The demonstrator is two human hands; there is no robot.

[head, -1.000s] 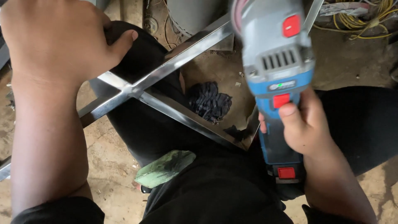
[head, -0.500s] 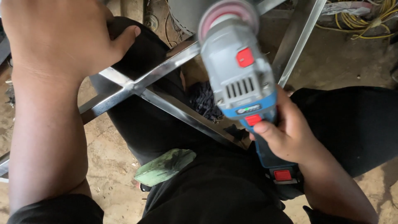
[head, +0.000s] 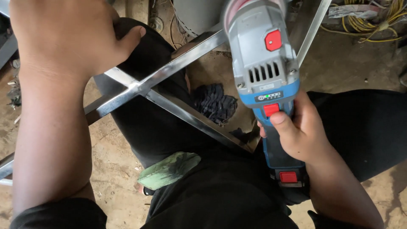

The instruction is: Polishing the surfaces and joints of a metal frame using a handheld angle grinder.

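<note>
Right hand [head: 303, 135] grips the grinder [head: 265, 80], fingers wrapped around its handle; left hand [head: 63, 38] clasps the metal frame [head: 169, 74] resting across the lap. A slipping frame could bring the disc onto the leg.

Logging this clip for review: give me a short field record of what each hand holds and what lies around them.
left hand: left hand presses down on the shiny crossed metal bar frame laid over the black-trousered lap
right hand: right hand grips the grey and blue cordless grinder with red buttons, thumb on its red switch
tool position: head above the frame; contact cannot be told
nearby: green waxy block, dark crumpled cloth, yellow cables
floor: bare dirt floor
</note>
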